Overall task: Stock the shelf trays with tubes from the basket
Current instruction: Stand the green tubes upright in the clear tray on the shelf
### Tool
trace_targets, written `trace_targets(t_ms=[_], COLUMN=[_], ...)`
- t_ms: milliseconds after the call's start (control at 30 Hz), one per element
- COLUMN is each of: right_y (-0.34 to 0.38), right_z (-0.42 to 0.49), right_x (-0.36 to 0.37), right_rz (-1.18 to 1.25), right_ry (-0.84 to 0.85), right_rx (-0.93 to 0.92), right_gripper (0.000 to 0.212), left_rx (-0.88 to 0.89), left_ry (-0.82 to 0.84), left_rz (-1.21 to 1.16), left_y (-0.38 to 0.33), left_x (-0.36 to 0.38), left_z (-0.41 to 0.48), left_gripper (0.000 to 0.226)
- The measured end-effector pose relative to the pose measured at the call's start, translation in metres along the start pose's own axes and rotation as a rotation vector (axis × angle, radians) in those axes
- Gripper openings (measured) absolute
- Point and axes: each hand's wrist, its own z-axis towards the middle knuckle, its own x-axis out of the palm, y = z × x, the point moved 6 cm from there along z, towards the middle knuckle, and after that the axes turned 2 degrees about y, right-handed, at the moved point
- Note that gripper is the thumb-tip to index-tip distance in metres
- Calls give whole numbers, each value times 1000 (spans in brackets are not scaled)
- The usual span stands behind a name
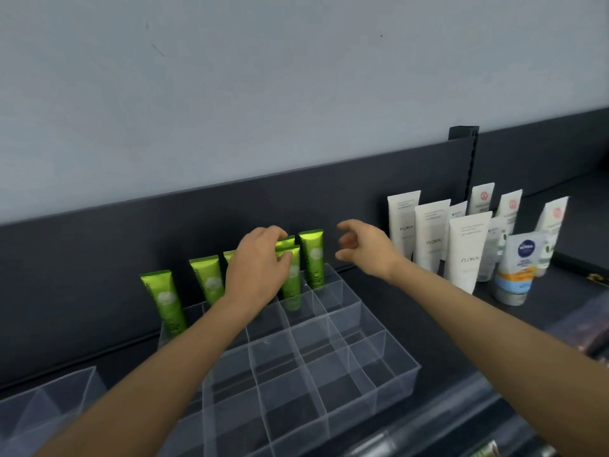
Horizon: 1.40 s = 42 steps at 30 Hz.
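Note:
A clear stepped tray (329, 374) with square compartments sits on the dark shelf. Several green tubes stand upright in its back rows, one at the left (164, 300), another beside it (207, 280), one at the right end (312, 257). My left hand (257, 268) pinches the top of a green tube (291, 282) that stands in a second-row compartment. My right hand (362, 249) hovers just right of the tubes, fingers loosely curled, holding nothing. The basket is out of view.
White tubes (431, 235) and a blue-and-orange tube (517, 268) stand on the shelf at the right. A second clear tray (43, 400) lies at the lower left. A dark back panel (131, 232) and an upright post (469, 159) bound the shelf.

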Motion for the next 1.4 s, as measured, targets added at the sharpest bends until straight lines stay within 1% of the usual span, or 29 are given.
trace_targets(t_ms=[100,200,400,567,633,767,900,1033,1167,1300,1367,1400], right_y=[-5,-13,-49,-118,-152,-213,-260,-302,-338,-362,-370,-374], right_z=[-35,-74,-159,-251,-288,-353,-402,-448,-492,-517,-523,-525], right_x=[-19,-39,-100,-126,-123,-109,-89,-60,-31,-10,2,10], right_rz=[62,82,-25,-141,-146,-155,-147,-159,-159,-164,-163,-162], right_ry=[-87,-139,-275,-303,-283,-219,-175,-51,70,147,220,267], right_rx=[15,36,114,290,395,595,741,858,956,1024,1018,1007], right_gripper=[48,42,34,33,33,31,29,26,8,21,22,20], left_rx=[78,144,227,394,421,437,448,422,402,364,305,267], left_ry=[8,66,197,339,416,587,744,892,1050,1250,1331,1359], left_rz=[36,24,-95,-137,-153,-132,-118,-90,-46,-75,-87,-92], left_y=[-28,-62,-142,-220,-241,-261,-261,-252,-240,-233,-230,-228], left_x=[5,23,61,114,142,196,243,286,332,372,391,399], left_z=[-15,-33,-64,-127,-156,-205,-245,-280,-317,-360,-380,-388], left_gripper=[26,31,39,32,28,33,34,34,32,30,30,29])
